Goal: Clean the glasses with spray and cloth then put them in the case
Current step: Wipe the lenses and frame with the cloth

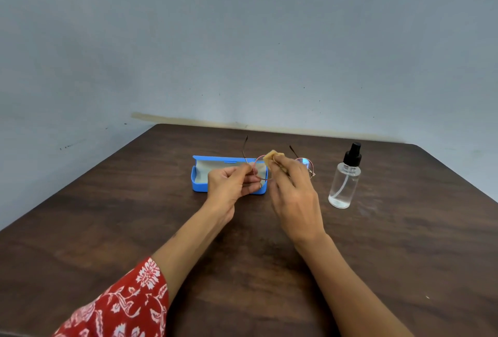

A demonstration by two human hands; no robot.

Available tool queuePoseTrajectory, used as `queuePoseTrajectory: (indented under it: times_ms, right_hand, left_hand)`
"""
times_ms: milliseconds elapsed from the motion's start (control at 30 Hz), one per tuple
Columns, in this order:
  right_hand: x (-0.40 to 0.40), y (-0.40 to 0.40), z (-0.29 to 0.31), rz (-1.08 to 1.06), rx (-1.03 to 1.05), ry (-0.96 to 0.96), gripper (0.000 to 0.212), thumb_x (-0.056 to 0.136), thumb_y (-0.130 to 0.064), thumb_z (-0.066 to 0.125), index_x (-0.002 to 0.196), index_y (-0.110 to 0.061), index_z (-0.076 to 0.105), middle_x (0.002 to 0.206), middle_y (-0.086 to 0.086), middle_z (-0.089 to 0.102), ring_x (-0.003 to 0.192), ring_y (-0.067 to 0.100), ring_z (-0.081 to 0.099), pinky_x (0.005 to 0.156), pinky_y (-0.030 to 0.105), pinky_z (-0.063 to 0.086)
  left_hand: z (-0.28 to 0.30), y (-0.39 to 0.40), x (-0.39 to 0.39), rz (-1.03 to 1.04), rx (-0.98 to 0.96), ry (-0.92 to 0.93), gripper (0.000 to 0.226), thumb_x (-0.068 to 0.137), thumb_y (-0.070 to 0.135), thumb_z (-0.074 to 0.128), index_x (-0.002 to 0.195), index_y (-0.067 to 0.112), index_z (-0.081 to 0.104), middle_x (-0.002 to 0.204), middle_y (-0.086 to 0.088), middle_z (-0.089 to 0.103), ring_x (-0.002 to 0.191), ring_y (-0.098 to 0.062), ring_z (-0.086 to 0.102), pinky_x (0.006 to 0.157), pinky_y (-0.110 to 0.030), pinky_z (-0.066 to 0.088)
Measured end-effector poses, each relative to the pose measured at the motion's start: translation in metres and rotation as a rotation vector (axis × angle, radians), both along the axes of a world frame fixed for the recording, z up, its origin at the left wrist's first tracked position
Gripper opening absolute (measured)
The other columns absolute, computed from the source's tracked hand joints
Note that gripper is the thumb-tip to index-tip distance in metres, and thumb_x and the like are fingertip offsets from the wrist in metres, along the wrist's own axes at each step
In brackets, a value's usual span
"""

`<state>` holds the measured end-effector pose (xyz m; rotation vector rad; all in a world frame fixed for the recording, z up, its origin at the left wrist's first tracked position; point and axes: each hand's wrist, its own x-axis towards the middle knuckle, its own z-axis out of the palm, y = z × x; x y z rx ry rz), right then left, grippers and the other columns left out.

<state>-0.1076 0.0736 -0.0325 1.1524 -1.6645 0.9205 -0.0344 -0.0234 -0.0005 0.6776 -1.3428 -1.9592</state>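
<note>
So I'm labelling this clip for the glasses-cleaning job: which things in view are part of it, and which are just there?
Part of the job:
- glasses, held by the left hand
- yellow cloth, pinched by the right hand against a lens
- spray bottle, standing to the right
- open blue case, behind the hands

Just there:
- wooden table
- grey wall

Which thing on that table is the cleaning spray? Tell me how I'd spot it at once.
Start at the dark wooden table and look to its right side, past the person's right hand. There the spray bottle stands upright, apart from everything else. It is the only clear, see-through container, topped with a black pump nozzle, unlike the flat blue case lying open on the left.
</note>
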Motion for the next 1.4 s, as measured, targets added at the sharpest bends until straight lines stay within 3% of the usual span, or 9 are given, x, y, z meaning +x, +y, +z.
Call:
queuePoseTrajectory:
  times_ms: [100,267,467,633,767,1000,1200,1300,1400]
  right_hand:
    - [0.005,-0.006,-0.001,0.072,0.037,0.038,0.027,0.09,-0.002,0.048,0.108,0.007,0.066,0.11,0.018,0.063,0.103,0.028,0.058,0.087,0.028,0.049]
    - [0.004,-0.001,-0.001,0.084,0.044,0.014,0.028,0.081,-0.005,0.05,0.1,0.003,0.07,0.102,0.012,0.066,0.096,0.02,0.056,0.081,0.026,0.048]
    - [0.005,-0.008,-0.001,0.029,0.044,0.054,0.03,0.094,-0.004,0.041,0.111,0.005,0.065,0.11,0.017,0.063,0.105,0.025,0.056,0.084,0.026,0.048]
    - [0.006,-0.004,-0.002,0.074,0.079,0.047,0.03,0.08,-0.001,0.048,0.1,0.003,0.069,0.103,0.013,0.065,0.098,0.019,0.052,0.08,0.026,0.048]
    - [0.002,-0.003,0.0,-0.056,0.048,0.042,0.032,0.085,-0.001,0.048,0.112,0.003,0.065,0.111,0.015,0.062,0.106,0.021,0.051,0.081,0.024,0.048]
    - [0.008,-0.004,-0.003,0.047,0.11,0.064,0.035,0.078,0.0,0.047,0.106,0.002,0.068,0.106,0.012,0.065,0.101,0.019,0.052,0.076,0.027,0.052]
    - [0.003,-0.006,-0.006,-0.022,0.085,0.057,0.042,0.08,0.009,0.057,0.121,0.003,0.058,0.121,0.014,0.054,0.11,0.026,0.05,0.078,0.028,0.051]
    - [0.008,-0.008,-0.007,0.06,0.103,0.098,0.034,0.084,0.002,0.043,0.111,0.004,0.065,0.111,0.015,0.063,0.103,0.024,0.055,0.084,0.03,0.05]
    - [0.006,-0.005,-0.006,0.046,0.089,0.061,0.034,0.079,0.003,0.045,0.105,0.004,0.067,0.107,0.014,0.064,0.101,0.022,0.053,0.085,0.029,0.048]
  left_hand:
    - [0.0,0.0,0.0,-0.002,-0.015,0.005,0.013,0.085,0.007,0.062,0.076,0.001,0.069,0.059,-0.005,0.067,0.053,-0.011,0.065,0.052,-0.019,0.055]
    - [-0.001,-0.003,0.0,0.032,-0.024,0.015,0.014,0.087,0.005,0.06,0.076,-0.001,0.068,0.056,-0.005,0.066,0.051,-0.011,0.064,0.051,-0.018,0.055]
    - [0.001,-0.003,0.0,0.027,-0.028,0.028,0.014,0.087,0.006,0.061,0.076,0.001,0.068,0.055,-0.003,0.066,0.049,-0.009,0.064,0.051,-0.017,0.055]
    - [0.001,-0.008,0.001,0.047,-0.037,0.034,0.012,0.085,0.01,0.065,0.08,0.0,0.068,0.058,-0.004,0.067,0.051,-0.009,0.065,0.051,-0.017,0.053]
    - [0.001,-0.009,0.002,0.04,-0.021,0.012,0.014,0.084,0.012,0.066,0.077,0.001,0.069,0.062,-0.008,0.067,0.053,-0.012,0.064,0.054,-0.019,0.056]
    - [0.0,-0.011,0.002,0.055,-0.018,0.024,0.014,0.085,0.012,0.065,0.083,-0.001,0.068,0.062,-0.007,0.067,0.053,-0.011,0.065,0.054,-0.019,0.056]
    - [0.0,-0.005,0.001,0.039,-0.036,0.031,0.013,0.086,0.01,0.064,0.08,-0.001,0.068,0.066,-0.01,0.065,0.051,-0.009,0.064,0.053,-0.017,0.055]
    - [-0.002,-0.005,0.0,0.038,-0.047,0.045,0.012,0.087,0.007,0.062,0.086,-0.003,0.069,0.058,-0.004,0.067,0.05,-0.007,0.064,0.051,-0.017,0.054]
    - [-0.004,-0.009,0.0,0.052,-0.039,0.034,0.014,0.086,0.009,0.063,0.085,-0.004,0.068,0.058,-0.004,0.067,0.049,-0.009,0.064,0.051,-0.017,0.054]
